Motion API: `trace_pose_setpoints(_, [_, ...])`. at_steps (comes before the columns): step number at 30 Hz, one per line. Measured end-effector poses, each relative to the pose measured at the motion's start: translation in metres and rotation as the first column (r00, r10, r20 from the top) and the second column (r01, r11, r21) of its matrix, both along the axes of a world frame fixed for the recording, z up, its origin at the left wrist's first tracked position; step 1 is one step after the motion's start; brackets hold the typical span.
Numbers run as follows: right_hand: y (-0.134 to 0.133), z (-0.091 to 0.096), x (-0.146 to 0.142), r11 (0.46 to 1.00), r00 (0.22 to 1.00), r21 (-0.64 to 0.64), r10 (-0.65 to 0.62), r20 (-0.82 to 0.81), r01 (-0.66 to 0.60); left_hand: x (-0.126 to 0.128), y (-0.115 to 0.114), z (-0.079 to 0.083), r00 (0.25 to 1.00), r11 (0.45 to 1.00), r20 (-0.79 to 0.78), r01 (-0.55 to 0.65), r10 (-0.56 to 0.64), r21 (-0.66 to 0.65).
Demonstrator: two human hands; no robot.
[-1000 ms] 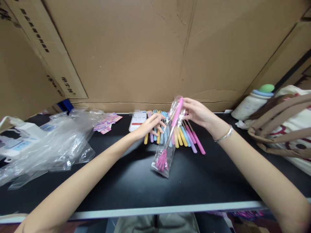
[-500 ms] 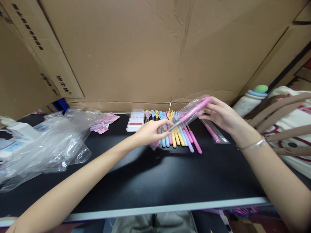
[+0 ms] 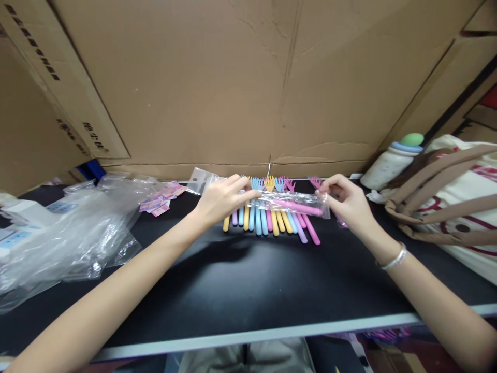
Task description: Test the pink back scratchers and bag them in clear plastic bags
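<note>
A pink-handled back scratcher (image 3: 298, 207) lies level inside a clear plastic bag (image 3: 267, 196), raised in front of me. My left hand (image 3: 225, 199) is closed on the bag's left part and covers the scratcher's head; the bag's flap with a hang hole sticks out beyond it. My right hand (image 3: 345, 199) pinches the bag's right end, just past the handle tip. Behind and below the bag lies a row of back scratchers with pink, blue, yellow and purple handles (image 3: 275, 223), their claw heads (image 3: 269, 183) toward the cardboard wall.
Clear plastic bags (image 3: 89, 228) are heaped at the left, beside pink printed cards (image 3: 163, 197). Another pink scratcher (image 3: 315, 182) lies partly behind my right hand. A white bottle (image 3: 392, 166) and a cloth bag (image 3: 458, 191) stand at the right. Cardboard (image 3: 202, 83) walls off the back.
The bagged scratcher has gone from slanted to level. My left hand has moved left along it, and my right hand has come down from the handle to the bag's right end.
</note>
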State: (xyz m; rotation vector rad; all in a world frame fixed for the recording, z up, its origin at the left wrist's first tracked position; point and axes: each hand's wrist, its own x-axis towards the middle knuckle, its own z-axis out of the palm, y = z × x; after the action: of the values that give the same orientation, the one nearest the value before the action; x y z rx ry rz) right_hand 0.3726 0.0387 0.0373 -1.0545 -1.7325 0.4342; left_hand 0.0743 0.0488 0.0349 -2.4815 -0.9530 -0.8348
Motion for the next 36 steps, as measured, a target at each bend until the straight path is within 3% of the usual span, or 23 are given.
trace_pose_setpoints(5, [0.001, -0.015, 0.0, 0.942, 0.994, -0.319, 0.09, -0.063, -0.106, -0.004, 0.007, -0.007, 0.999, 0.999, 0.032, 0.031, -0.029, -0.043])
trace_pose_setpoints(10, [0.001, -0.016, 0.001, 0.819, 0.962, -0.511, 0.177, -0.206, -0.26, -0.006, 0.009, -0.009, 0.999, 0.998, -0.003, 0.038, -0.038, -0.048])
trace_pose_setpoints(21, [-0.017, -0.014, -0.018, 0.612, 0.941, -0.727, 0.302, -0.15, -0.312, -0.011, 0.013, -0.013, 0.999, 0.999, -0.029, 0.038, -0.038, -0.017])
trace_pose_setpoints(23, [-0.02, -0.015, -0.02, 0.566, 0.911, -0.727, 0.354, -0.212, -0.389, -0.012, 0.014, -0.014, 0.998, 0.998, -0.055, 0.032, -0.03, 0.05])
trace_pose_setpoints(27, [-0.026, -0.016, -0.028, 0.404, 0.785, -0.699, 0.489, -0.38, -0.59, -0.013, 0.016, -0.018, 0.992, 0.974, -0.123, 0.042, -0.015, 0.221])
trace_pose_setpoints(29, [-0.028, -0.016, -0.032, 0.4, 0.766, -0.676, 0.496, -0.408, -0.619, -0.012, 0.015, -0.019, 0.992, 0.959, -0.13, 0.038, -0.001, 0.28])
trace_pose_setpoints(33, [-0.028, -0.017, -0.031, 0.449, 0.774, -0.635, 0.442, -0.454, -0.629, -0.007, 0.011, -0.016, 0.991, 0.952, -0.127, 0.006, 0.034, 0.305])
trace_pose_setpoints(36, [-0.026, -0.017, -0.016, 0.525, 0.831, -0.644, 0.334, -0.445, -0.556, -0.004, 0.008, -0.01, 0.991, 0.957, -0.122, -0.012, 0.049, 0.288])
